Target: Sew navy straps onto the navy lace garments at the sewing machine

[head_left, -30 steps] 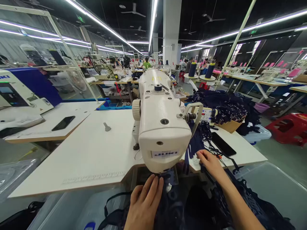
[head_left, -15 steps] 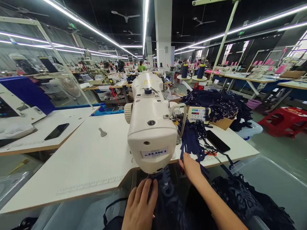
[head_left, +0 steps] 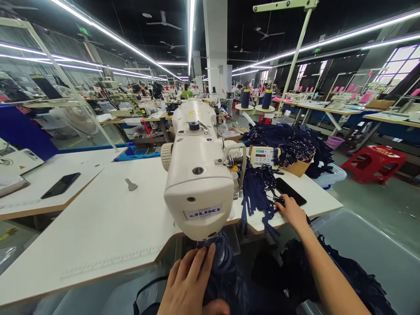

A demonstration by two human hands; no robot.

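A cream JUKI sewing machine [head_left: 200, 175] stands on a white table [head_left: 108, 218] right in front of me. Dark navy lace fabric [head_left: 226, 271] lies under its head and runs down toward my lap. My left hand [head_left: 188, 284] rests on this fabric, fingers stretched flat and thumb tucked across the cloth. My right hand [head_left: 290, 210] reaches out to the right side of the table, its fingers curled down onto dark straps [head_left: 259, 192] and small scissors beside a black phone [head_left: 290, 192]. What those fingers grip is hidden.
A control panel [head_left: 262, 156] and a cardboard box heaped with navy pieces [head_left: 288, 144] sit at the back right. A clear plastic bin [head_left: 367, 258] stands at my right, a red stool [head_left: 374, 159] beyond it. Another phone [head_left: 61, 185] lies on the left table. Other workers sit far off.
My right hand has moved from beside the machine's head out to the right, onto the straps near the phone. My left hand stays on the fabric. The view has shifted slightly right.
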